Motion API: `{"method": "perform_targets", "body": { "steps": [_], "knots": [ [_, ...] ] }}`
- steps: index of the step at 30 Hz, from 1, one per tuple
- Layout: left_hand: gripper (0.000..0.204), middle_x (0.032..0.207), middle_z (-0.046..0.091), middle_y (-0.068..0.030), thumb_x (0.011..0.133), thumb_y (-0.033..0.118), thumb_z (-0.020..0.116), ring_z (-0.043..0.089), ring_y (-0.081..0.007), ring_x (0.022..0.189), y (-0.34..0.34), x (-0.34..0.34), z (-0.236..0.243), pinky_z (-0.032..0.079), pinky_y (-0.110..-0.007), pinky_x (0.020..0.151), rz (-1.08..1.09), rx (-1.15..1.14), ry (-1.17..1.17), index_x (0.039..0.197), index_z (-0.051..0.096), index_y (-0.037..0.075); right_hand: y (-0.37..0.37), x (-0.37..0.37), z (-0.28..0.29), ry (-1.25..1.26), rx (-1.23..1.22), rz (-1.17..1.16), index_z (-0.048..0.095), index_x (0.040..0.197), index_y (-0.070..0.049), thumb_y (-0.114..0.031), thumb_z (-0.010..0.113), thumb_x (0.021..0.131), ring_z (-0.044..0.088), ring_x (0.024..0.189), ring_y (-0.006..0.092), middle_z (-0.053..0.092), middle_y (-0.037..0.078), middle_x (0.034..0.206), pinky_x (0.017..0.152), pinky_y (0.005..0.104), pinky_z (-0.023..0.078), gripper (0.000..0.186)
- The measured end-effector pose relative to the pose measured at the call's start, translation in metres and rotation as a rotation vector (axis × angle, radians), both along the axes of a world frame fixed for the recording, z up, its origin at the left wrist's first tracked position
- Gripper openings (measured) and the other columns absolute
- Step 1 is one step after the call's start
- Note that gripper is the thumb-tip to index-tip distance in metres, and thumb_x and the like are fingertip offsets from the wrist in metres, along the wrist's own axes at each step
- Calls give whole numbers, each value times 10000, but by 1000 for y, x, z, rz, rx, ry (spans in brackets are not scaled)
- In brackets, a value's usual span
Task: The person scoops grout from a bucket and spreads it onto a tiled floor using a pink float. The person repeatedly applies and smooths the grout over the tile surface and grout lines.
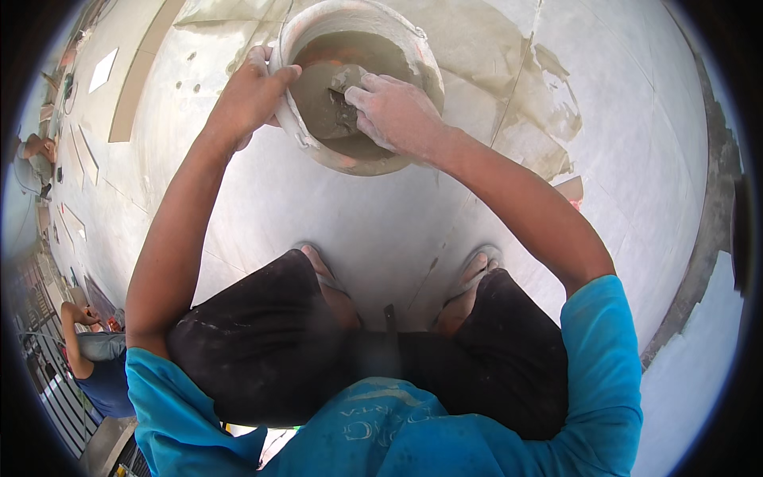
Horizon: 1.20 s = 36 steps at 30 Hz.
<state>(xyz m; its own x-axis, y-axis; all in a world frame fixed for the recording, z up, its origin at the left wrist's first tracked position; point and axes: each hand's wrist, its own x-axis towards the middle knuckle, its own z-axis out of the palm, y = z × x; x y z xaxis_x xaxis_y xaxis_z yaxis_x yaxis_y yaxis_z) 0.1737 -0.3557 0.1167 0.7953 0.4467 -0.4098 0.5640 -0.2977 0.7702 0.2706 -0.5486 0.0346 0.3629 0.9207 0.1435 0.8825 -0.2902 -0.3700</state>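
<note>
A whitish, splattered bucket (362, 165) stands at the top middle, with wet grey mortar (314, 107) inside. My left hand (253, 94) grips its left rim, thumb lying over the edge and fingers on the outer wall. Over the bucket's right side reaches my right hand (397, 115), dusted with pale powder. Its fingers are closed round a mortar-coated trowel (346, 78). The tool's dark blade dips into the mix, so its lower part is hidden.
Large pale floor tiles (540, 230) surround my feet, with dried grey smears (548, 95) right of the bucket. A long tan strip (131, 95) and a white square piece (102, 71) lie at left. Another person (99, 358) sits at lower left, one more farther up.
</note>
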Motion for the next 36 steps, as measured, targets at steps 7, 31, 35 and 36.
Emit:
{"method": "perform_targets", "body": {
  "steps": [7,31,35,36],
  "knots": [
    [541,1141,603,-218,930,291,543,665,-265,988,-1,-4,6,607,-401,771,38,-19,0,1330,391,-39,-10,9,1,-8,26,65,629,1046,-95,-125,631,844,609,937,254,571,71,928,821,394,528,205],
    [689,1244,558,-257,933,269,566,617,-292,1107,14,-9,-2,523,-423,916,55,-137,-26,1438,261,-88,-10,17,6,20,255,184,676,1085,-127,-96,650,847,573,944,216,656,9,1037,842,338,511,241],
    [731,1371,425,-282,927,244,594,466,-338,1286,12,-9,-11,390,-461,1067,108,-89,-71,1450,225,-109,-4,32,-3,40,153,-15,687,1072,-83,-152,659,862,634,885,278,692,88,978,792,380,530,223],
    [678,1331,462,-273,931,217,581,495,-322,1245,13,-9,-9,402,-437,1051,124,-142,-99,1429,257,-111,-6,29,-1,71,70,-68,694,1075,-68,-159,669,862,652,868,295,705,113,973,781,386,534,233]
  ]
}}
